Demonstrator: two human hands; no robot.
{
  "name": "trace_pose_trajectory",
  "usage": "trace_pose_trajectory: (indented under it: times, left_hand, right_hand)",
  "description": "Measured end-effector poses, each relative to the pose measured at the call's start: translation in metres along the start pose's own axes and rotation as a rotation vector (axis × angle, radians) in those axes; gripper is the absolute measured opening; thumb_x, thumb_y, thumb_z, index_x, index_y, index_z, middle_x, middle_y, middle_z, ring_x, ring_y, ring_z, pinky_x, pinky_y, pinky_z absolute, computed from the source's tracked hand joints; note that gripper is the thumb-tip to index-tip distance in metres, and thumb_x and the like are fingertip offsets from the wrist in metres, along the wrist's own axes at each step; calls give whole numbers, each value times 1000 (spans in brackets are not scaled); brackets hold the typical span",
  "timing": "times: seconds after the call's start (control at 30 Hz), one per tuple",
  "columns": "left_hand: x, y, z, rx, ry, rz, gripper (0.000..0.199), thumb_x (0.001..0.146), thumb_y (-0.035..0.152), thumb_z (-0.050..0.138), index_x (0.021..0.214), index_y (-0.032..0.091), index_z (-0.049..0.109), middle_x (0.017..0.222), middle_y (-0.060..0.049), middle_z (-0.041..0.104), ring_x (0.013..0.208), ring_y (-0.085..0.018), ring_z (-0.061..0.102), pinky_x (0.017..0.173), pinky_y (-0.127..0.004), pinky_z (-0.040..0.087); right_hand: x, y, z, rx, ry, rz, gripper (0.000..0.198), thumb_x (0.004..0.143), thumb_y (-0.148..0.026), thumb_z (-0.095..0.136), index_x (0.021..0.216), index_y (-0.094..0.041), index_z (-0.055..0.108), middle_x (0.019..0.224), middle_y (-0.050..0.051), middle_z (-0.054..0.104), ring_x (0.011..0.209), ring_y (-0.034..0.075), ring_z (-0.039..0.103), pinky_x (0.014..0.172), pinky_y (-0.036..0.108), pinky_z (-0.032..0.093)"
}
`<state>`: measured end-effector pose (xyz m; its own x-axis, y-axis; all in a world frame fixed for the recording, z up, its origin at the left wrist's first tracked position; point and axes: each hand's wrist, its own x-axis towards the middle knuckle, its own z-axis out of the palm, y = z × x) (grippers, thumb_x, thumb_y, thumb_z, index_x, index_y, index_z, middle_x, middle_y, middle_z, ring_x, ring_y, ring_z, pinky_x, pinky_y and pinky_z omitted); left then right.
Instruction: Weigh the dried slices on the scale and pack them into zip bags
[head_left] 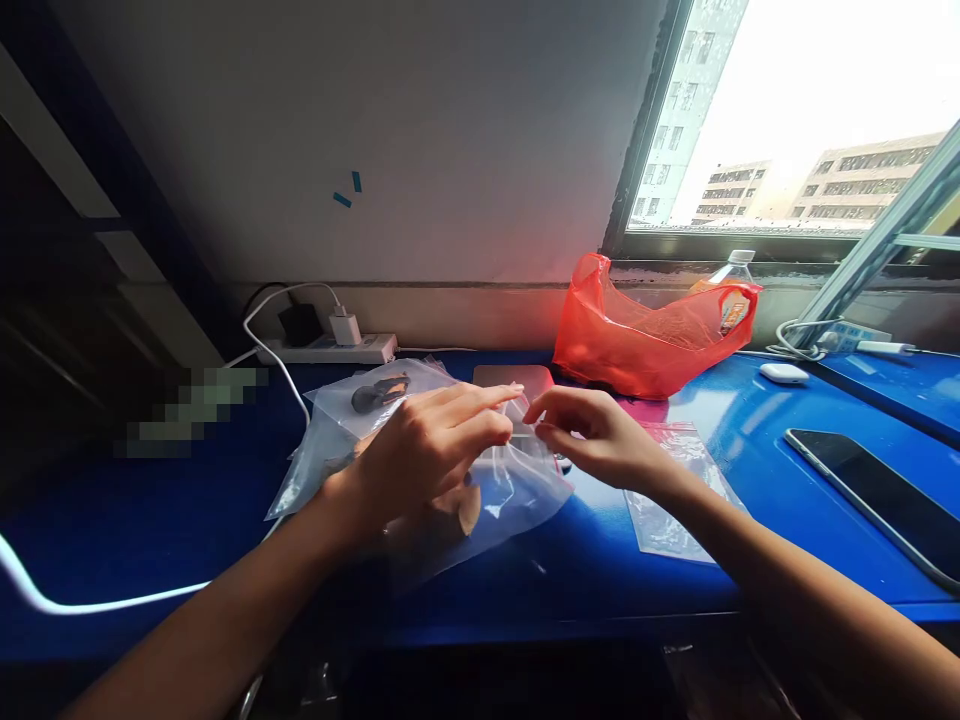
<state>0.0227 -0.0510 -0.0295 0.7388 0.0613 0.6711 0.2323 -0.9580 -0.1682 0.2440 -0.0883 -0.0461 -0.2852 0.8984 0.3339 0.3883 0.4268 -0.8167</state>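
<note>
A clear plastic zip bag (517, 505) with brown, dried-looking pieces (466, 508) in it lies at the middle of the blue table. My left hand (435, 440) reaches across the bag, its thumb and curled fingers closed on the bag's upper edge and its index finger stretched along it. From the other side, my right hand (592, 430) bends its thumb and fingers in a pinch at the same edge. The fingertips of both hands nearly meet. Behind them is a flat, pale, round-cornered device (510, 376), partly hidden by my hands.
Another clear bag (341, 400) with dark pieces lies at the left. A red plastic bag (645, 345) stands behind, near a bottle (739, 268). To the right are a flat zip bag (671, 515), a phone (877, 490) and a white earbud case (784, 373). A power strip (367, 350) sits by the wall.
</note>
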Motion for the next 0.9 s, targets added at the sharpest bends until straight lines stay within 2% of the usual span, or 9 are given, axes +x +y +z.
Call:
trace_pose_trajectory:
  times: [0.13, 0.2, 0.33, 0.4, 0.47, 0.57, 0.7, 0.83, 0.9]
  left_hand:
    - [0, 2, 1, 9, -33, 21, 17, 90, 3, 50, 94, 17, 58, 124, -15, 66, 106, -22, 68, 83, -36, 58]
    - [-1, 2, 2, -13, -30, -14, 16, 92, 5, 50, 95, 18, 58, 128, -14, 64, 109, -21, 67, 87, -35, 58]
    - [-1, 4, -1, -60, -109, -172, 12, 97, 24, 53, 107, 20, 57, 133, -13, 60, 111, -22, 65, 92, -39, 55]
    - [0, 10, -4, -94, -214, -247, 41, 92, 46, 59, 124, 21, 51, 137, -15, 57, 118, -28, 61, 96, -47, 52]
    - [3, 19, -6, -129, -328, -296, 76, 79, 65, 66, 138, 25, 40, 143, -17, 50, 128, -36, 52, 102, -58, 44]
    - [7, 32, -10, -163, -392, -350, 100, 64, 68, 76, 146, 31, 32, 150, -17, 41, 136, -42, 40, 106, -67, 34]
    - [11, 28, -23, -289, -208, -471, 82, 74, 46, 77, 143, 34, 34, 140, -8, 54, 121, -32, 58, 99, -51, 50]
    - [24, 10, -40, -497, 252, -573, 68, 75, 45, 78, 132, 30, 45, 125, -5, 64, 112, -27, 64, 97, -43, 54]
    - [36, 8, -43, -609, 465, -505, 64, 76, 45, 78, 128, 28, 47, 125, -5, 64, 117, -29, 62, 101, -46, 51]
  right_hand:
    - [-9, -6, -1, -281, -149, -147, 36, 82, -31, 66, 116, -20, 61, 95, 5, 63, 83, 18, 58, 73, 34, 49]
    - [-12, -5, -2, -360, -241, -163, 53, 79, -32, 69, 128, -21, 54, 114, 10, 58, 95, 22, 58, 82, 39, 51]
    - [-12, 0, -4, -369, -352, -192, 75, 76, -28, 71, 142, -22, 38, 128, 12, 45, 110, 24, 53, 94, 42, 51]
    - [-12, 2, -4, -330, -339, -237, 82, 74, -33, 75, 144, -23, 33, 134, 12, 39, 120, 25, 47, 101, 43, 47]
    - [-12, 0, -3, -263, -300, -270, 83, 71, -40, 78, 141, -25, 36, 138, 11, 36, 128, 26, 42, 107, 43, 43]
    - [-13, -6, -1, -147, -240, -277, 72, 70, -44, 80, 131, -25, 46, 137, 10, 38, 130, 25, 41, 110, 43, 39]
    - [-9, -13, -1, 171, -116, -124, 48, 82, -44, 70, 123, -27, 51, 130, 8, 50, 122, 23, 50, 98, 41, 46]
    - [-4, -9, 4, 655, 178, 117, 28, 86, -46, 63, 100, -24, 55, 104, 4, 65, 101, 19, 62, 80, 32, 50]
    - [-4, -8, 11, 852, 151, 253, 34, 84, -52, 62, 99, -22, 57, 96, 5, 67, 92, 18, 65, 76, 31, 49]
